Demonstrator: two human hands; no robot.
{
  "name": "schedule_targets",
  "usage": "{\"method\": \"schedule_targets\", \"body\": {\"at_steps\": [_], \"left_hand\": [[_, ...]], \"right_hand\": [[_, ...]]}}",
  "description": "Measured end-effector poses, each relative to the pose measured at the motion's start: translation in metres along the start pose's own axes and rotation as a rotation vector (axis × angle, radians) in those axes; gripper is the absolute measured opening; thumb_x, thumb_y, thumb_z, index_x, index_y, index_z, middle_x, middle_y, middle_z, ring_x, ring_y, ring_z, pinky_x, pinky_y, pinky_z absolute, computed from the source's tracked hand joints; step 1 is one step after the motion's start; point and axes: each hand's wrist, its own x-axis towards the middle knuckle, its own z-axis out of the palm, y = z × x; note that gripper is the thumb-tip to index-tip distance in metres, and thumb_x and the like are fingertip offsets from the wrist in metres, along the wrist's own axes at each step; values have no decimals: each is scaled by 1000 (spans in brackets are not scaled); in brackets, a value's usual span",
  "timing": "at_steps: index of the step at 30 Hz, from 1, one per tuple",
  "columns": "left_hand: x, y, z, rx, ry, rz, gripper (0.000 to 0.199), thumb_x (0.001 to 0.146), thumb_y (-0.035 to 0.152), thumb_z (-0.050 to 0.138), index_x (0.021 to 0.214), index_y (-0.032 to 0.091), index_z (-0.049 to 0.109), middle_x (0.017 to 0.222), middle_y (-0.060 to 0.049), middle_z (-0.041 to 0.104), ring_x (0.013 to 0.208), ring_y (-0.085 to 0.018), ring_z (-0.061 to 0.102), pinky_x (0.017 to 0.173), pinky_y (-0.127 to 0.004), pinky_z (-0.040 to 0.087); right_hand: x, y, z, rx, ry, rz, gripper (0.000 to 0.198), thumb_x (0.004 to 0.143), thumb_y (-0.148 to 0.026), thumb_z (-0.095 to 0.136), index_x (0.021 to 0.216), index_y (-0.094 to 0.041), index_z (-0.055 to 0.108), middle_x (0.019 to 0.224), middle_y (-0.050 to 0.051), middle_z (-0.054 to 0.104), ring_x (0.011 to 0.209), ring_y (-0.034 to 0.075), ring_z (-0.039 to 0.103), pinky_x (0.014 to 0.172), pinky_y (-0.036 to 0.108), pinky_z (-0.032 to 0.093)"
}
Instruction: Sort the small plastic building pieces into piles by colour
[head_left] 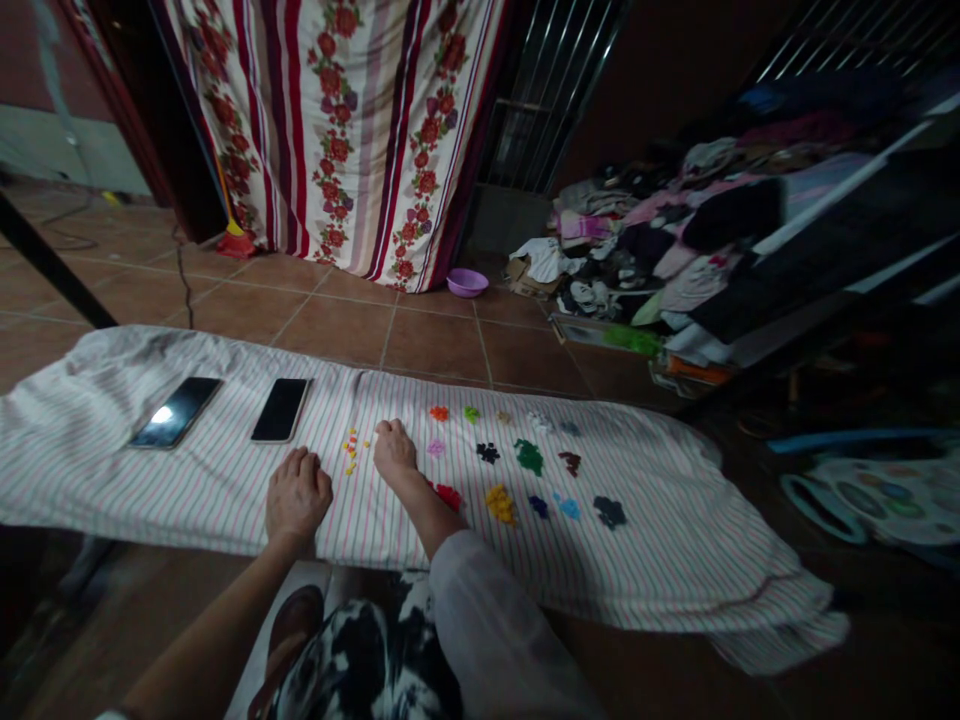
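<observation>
A striped white cloth (187, 480) lies spread over the tiled floor. My left hand (298, 494) rests on it with fingers curled, holding nothing that I can see. My right hand (393, 450) rests knuckles-down beside a small scatter of yellow and orange pieces (351, 449); whether it holds one is hidden. To its right lie sorted little piles by colour: red (449, 496), yellow (500, 503), green (529, 456), black (487, 452), blue (568, 507) and dark blue (610, 512).
Two dark phones (177, 411) (280, 409) lie on the cloth's left part. A floral striped curtain (360, 130) hangs behind, with a purple bowl (466, 282) near it. A heap of clothes (675, 250) fills the right. A dark pole (49, 265) slants at left.
</observation>
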Motion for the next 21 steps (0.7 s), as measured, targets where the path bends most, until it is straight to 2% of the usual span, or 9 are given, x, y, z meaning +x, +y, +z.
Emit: {"method": "schedule_targets", "body": {"at_steps": [3, 6, 12, 17, 21], "left_hand": [[0, 0, 0, -10, -4, -10, 26, 81, 21, 45, 100, 11, 60, 115, -16, 61, 110, -29, 54, 92, -40, 42], [0, 1, 0, -24, -14, -12, 26, 81, 21, 44, 99, 11, 60, 115, -15, 61, 111, -28, 54, 93, -40, 41], [0, 1, 1, -28, -31, -23, 25, 81, 21, 44, 98, 13, 60, 115, -15, 61, 111, -28, 54, 93, -41, 42], [0, 2, 0, -63, -57, -25, 27, 81, 21, 43, 100, 12, 60, 115, -17, 60, 111, -29, 53, 93, -43, 42], [0, 4, -1, -63, -51, -19, 27, 81, 22, 42, 100, 12, 60, 116, -16, 60, 111, -29, 53, 93, -43, 42]], "right_hand": [[-1, 10, -5, 74, -37, -34, 30, 87, -12, 40, 111, -22, 56, 111, 7, 56, 100, 17, 57, 81, 27, 45], [-5, 21, -11, 127, -26, -133, 30, 88, -17, 41, 114, -24, 54, 111, 6, 55, 99, 16, 56, 81, 27, 44], [-13, 40, -22, 189, 31, -235, 29, 88, -14, 40, 108, -23, 60, 109, 3, 56, 97, 13, 55, 86, 23, 42], [-15, 60, -32, 211, 81, -231, 28, 87, -11, 41, 102, -22, 63, 106, 3, 60, 99, 12, 56, 89, 22, 41], [-15, 86, -38, 230, 117, -167, 27, 87, -13, 43, 100, -22, 64, 106, 2, 62, 98, 13, 57, 87, 22, 43]]}}
